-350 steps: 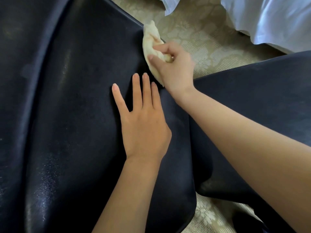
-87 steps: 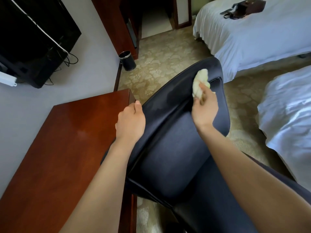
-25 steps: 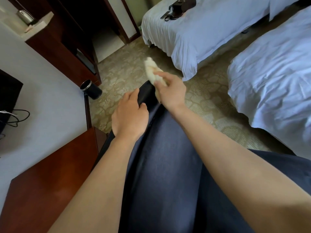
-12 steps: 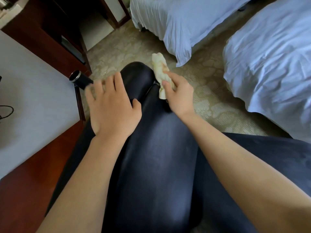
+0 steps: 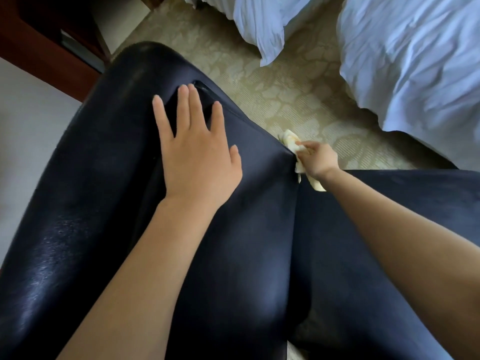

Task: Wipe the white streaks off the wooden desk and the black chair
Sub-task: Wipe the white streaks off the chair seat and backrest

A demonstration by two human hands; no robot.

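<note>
The chair step looks to be in hand: the left hand (image 5: pixel 197 154) lies flat, fingers straight and spread, on the back of the black chair (image 5: pixel 233 242), which fills the near and middle view. The right hand (image 5: pixel 318 159) grips a pale cloth (image 5: pixel 289 138) in curled fingers against the chair's right edge. No streaks show plainly there, so the next move likely calls for drawing the cloth firmly along that edge while the left hand braces; the desk is not clearly visible.
</note>
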